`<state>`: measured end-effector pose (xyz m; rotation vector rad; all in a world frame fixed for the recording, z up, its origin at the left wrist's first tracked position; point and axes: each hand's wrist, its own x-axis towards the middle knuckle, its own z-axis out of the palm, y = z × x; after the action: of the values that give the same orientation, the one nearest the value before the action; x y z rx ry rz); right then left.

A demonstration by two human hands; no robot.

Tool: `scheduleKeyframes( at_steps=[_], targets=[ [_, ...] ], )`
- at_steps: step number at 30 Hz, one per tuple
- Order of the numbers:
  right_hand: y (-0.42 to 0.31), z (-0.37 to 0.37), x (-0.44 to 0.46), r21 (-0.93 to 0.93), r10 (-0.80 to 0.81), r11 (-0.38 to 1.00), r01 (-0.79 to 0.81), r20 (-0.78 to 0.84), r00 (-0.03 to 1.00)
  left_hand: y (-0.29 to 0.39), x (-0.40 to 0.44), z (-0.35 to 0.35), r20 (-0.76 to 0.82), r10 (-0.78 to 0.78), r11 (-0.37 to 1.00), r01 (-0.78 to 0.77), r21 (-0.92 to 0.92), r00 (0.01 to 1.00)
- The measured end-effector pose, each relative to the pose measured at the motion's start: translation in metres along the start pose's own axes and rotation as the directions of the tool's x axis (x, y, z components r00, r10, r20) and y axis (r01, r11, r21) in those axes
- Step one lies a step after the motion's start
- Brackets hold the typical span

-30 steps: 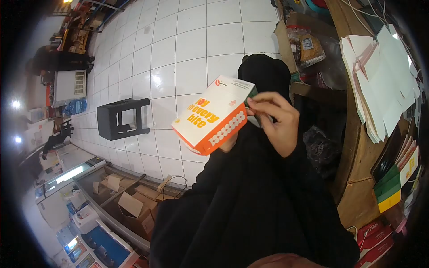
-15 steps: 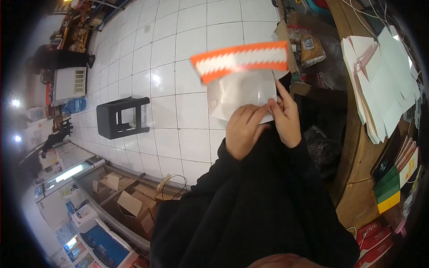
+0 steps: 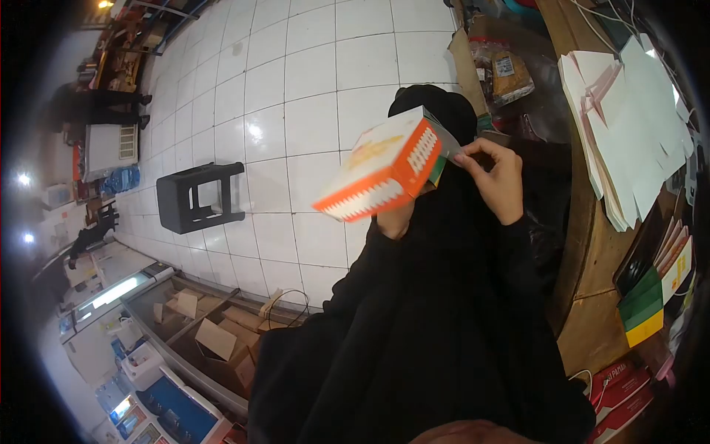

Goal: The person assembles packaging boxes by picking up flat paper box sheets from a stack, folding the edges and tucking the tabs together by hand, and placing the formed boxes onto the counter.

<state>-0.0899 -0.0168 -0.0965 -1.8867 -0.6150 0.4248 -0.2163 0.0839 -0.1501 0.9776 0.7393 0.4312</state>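
Observation:
A white and orange carton (image 3: 384, 166) with yellow lettering is held tilted over my lap, slightly blurred. Under its lower side is my left hand (image 3: 396, 220), its fingers mostly hidden by the carton. My right hand (image 3: 497, 176) pinches a pale flap at the carton's right end between thumb and fingertips. Green and yellow show on the carton's side close to that flap.
A black stool (image 3: 200, 197) stands on the white tiled floor (image 3: 310, 89). At the right, flat white and pink card sheets (image 3: 629, 133) lie on a wooden table (image 3: 588, 259). Cardboard boxes (image 3: 222, 340) sit lower left. A person (image 3: 96, 107) is far off at upper left.
The carton has turned from its plain pale side to the printed side. My left hand has gone from its near edge to beneath it, and my right hand has moved slightly right.

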Motion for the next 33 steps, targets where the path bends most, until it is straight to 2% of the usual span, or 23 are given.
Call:
scheduleKeyframes(
  at_steps=[2,5,10,16,18,20,22,23,24,27,30,33],
  targets=[
    [0.0,0.002,0.0,0.017,0.041,0.999,-0.042,0.035,0.999,0.006,-0.004,-0.002,0.041,0.055,0.998,-0.056,0.03,0.998],
    [0.006,0.006,-0.002,0.022,-0.006,1.0,0.005,0.045,0.999,0.02,-0.011,-0.003,0.086,0.191,0.969,-0.202,0.139,0.978],
    [0.019,0.01,0.0,0.042,-0.085,0.996,0.082,0.067,0.994,0.018,-0.011,-0.007,0.172,0.408,0.816,-0.443,0.372,0.897],
    [0.027,0.016,0.003,-0.008,-0.09,0.996,0.091,0.107,0.99,-0.006,0.014,-0.013,0.204,0.532,0.698,-0.562,0.444,0.822],
    [0.029,0.017,0.004,-0.004,-0.082,0.997,0.083,0.097,0.992,-0.024,0.03,-0.016,0.183,0.517,0.686,-0.532,0.497,0.837],
    [0.036,0.017,0.004,0.024,-0.037,0.999,0.035,0.085,0.996,-0.041,0.044,-0.015,0.132,0.436,0.645,-0.412,0.644,0.89],
    [0.035,0.014,0.004,0.031,-0.015,0.999,0.012,0.103,0.995,-0.022,0.04,-0.002,0.053,0.357,0.834,-0.344,0.432,0.932],
    [0.034,0.012,0.004,0.038,0.006,0.999,-0.01,0.117,0.993,-0.006,0.035,0.006,0.055,0.149,0.955,-0.159,0.251,0.987],
    [0.035,0.012,0.004,0.037,0.006,0.999,-0.01,0.116,0.993,-0.001,0.036,0.008,0.062,0.098,0.952,-0.111,0.285,0.993],
    [0.036,0.016,0.006,0.003,0.008,1.0,-0.008,0.105,0.994,0.004,0.035,0.012,0.061,0.035,0.982,-0.045,0.182,0.998],
    [0.037,0.02,0.007,0.001,-0.004,1.0,0.004,0.091,0.996,0.005,0.035,0.013,0.062,0.085,0.973,-0.096,0.211,0.994],
    [0.036,0.016,0.009,-0.032,0.057,0.998,-0.054,0.129,0.99,0.004,0.035,0.012,0.047,0.091,0.967,-0.099,0.234,0.995]
  ],
)
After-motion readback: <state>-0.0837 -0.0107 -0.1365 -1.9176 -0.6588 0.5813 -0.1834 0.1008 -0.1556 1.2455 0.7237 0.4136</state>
